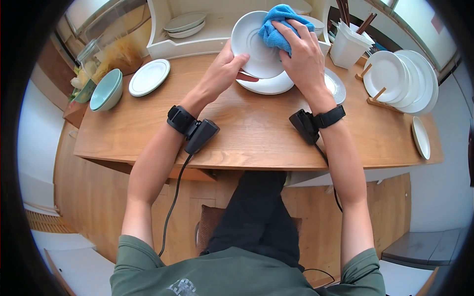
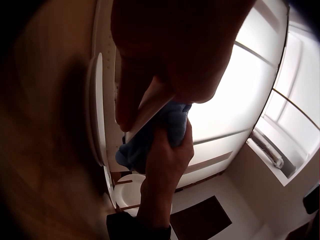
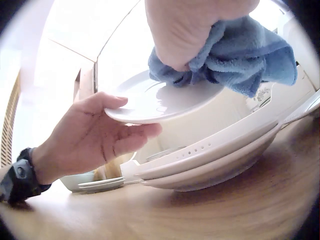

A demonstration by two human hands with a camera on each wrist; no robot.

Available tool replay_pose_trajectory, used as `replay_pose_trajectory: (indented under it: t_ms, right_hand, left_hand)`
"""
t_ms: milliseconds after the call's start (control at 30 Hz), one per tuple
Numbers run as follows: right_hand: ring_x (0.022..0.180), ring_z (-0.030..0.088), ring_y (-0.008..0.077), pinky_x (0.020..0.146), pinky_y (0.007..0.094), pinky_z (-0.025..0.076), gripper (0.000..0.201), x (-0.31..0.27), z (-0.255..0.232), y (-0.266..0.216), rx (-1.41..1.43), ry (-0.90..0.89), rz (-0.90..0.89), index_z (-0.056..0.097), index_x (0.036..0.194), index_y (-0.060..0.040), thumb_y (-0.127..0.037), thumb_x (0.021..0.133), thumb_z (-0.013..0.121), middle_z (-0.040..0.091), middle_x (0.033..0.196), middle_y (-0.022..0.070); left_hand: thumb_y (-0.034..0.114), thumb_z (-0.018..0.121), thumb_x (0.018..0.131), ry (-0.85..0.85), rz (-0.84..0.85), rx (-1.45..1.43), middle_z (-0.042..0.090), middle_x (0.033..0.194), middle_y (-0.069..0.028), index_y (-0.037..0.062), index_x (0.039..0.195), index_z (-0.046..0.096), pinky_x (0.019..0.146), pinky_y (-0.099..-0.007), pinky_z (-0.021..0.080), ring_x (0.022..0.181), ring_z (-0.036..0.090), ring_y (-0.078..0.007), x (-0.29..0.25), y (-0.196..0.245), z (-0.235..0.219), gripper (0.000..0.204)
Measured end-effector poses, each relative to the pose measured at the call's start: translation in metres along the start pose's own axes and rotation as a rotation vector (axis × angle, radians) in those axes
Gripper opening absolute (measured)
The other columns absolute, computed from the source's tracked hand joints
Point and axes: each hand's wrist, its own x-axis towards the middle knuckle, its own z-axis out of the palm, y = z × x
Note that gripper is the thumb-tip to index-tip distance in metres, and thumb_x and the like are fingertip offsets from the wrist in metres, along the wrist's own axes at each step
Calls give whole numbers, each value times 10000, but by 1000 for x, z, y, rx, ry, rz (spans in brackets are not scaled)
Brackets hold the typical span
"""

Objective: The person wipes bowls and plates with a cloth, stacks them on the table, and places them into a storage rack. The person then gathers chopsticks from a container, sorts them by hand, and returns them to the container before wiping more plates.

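Note:
A small white plate is held up, tilted, above the table. My left hand grips it at its left edge; in the right wrist view the thumb lies on top and the fingers are underneath. My right hand holds a bunched blue cloth against the plate's upper right part. In the right wrist view the cloth covers the far side of the plate. Below the held plate, a stack of white plates sits on the wooden table. A ribbed plate lies just right of that stack.
On the left stand green bowls and stacked white plates. A white shelf with dishes runs along the back. To the right are a white holder with chopsticks, a wooden rack of plates and a small oval dish near the edge.

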Motion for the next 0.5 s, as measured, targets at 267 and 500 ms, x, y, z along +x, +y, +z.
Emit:
replay_pose_trajectory:
  t_ms: [267, 500]
  right_hand:
    - [995, 550, 305, 858, 389, 496, 585, 2, 3, -4, 128, 62, -165, 613, 1185, -236, -15, 649, 698, 561, 1201, 51]
    - [953, 537, 276, 853, 367, 498, 584, 2, 0, -24, 233, -5, -363, 637, 1152, -259, -36, 622, 738, 553, 1224, 4]
  left_hand:
    - [113, 479, 938, -135, -27, 13, 417, 1278, -148, 37, 1376, 184, 800, -376, 592, 1140, 523, -248, -2, -1, 3, 534]
    - [86, 501, 924, -147, -9, -32, 429, 1328, -132, 84, 1416, 192, 872, -413, 559, 1168, 527, -262, -2, 1, -3, 581]
